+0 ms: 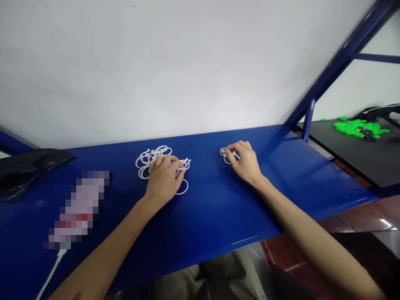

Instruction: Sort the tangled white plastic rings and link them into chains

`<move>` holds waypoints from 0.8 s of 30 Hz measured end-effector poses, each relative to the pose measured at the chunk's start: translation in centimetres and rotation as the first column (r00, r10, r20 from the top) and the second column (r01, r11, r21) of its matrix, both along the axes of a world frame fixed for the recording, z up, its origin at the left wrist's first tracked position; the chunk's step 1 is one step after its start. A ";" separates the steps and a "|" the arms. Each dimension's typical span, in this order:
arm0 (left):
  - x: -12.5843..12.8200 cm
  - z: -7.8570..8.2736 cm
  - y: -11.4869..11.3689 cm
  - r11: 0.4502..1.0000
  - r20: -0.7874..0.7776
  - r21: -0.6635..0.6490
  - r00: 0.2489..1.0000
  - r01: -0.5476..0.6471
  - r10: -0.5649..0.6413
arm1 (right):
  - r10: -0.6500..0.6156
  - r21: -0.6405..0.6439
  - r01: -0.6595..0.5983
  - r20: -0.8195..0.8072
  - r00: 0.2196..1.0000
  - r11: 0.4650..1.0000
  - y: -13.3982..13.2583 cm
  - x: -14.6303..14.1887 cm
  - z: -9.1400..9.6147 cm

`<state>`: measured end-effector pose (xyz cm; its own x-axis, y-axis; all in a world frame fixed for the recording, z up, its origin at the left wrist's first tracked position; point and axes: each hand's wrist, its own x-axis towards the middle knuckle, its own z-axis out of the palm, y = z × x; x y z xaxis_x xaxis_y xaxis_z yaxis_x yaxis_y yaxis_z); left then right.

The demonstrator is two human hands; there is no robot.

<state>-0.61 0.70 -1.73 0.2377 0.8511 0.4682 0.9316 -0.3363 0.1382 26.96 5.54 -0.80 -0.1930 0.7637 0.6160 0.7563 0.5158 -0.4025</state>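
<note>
A pile of thin white plastic loops [144,160], some with small knobbed ends, lies on the blue table [206,216]. My left hand [164,177] rests over the right part of this pile, its fingers curled down among the loops and its thumb bent towards the index finger. One single loop [186,187] sticks out below the left thumb. Farther right, a smaller group of white loops [223,152] sits on the table. Over it, my right hand [245,160] pinches with thumb and index finger at a loop; the palm side is hidden.
To the left lie a blurred-out flat object [83,200] with a white cable [51,271] and a black plastic bag [31,166]. A white wall [187,62] stands behind. A blue frame post [337,62] rises at right, near a dark table with green pieces [359,127].
</note>
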 end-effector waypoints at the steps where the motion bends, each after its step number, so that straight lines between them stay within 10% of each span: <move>1: 0.1 0.1 -0.1 1.000 0.005 0.027 1.000 0.013 -0.014 | 0.066 -0.023 -0.066 0.005 0.998 0.998 -0.6 -0.7 0.0; 6: 0.9 0.7 -0.7 0.967 0.051 0.197 0.984 0.159 -0.172 | 0.343 -0.301 -0.346 -0.064 0.937 0.889 -3.2 -3.8 0.3; 13: 2.1 0.6 -1.6 0.858 0.013 0.247 0.883 0.451 -0.468 | 0.250 -0.483 -0.424 -0.384 0.889 0.766 -3.9 -4.6 0.4; 24: 1.0 0.2 -1.1 0.900 -0.082 0.015 0.898 0.436 -0.433 | 0.127 -0.278 -0.182 -0.207 0.970 0.943 -2.3 -2.5 0.2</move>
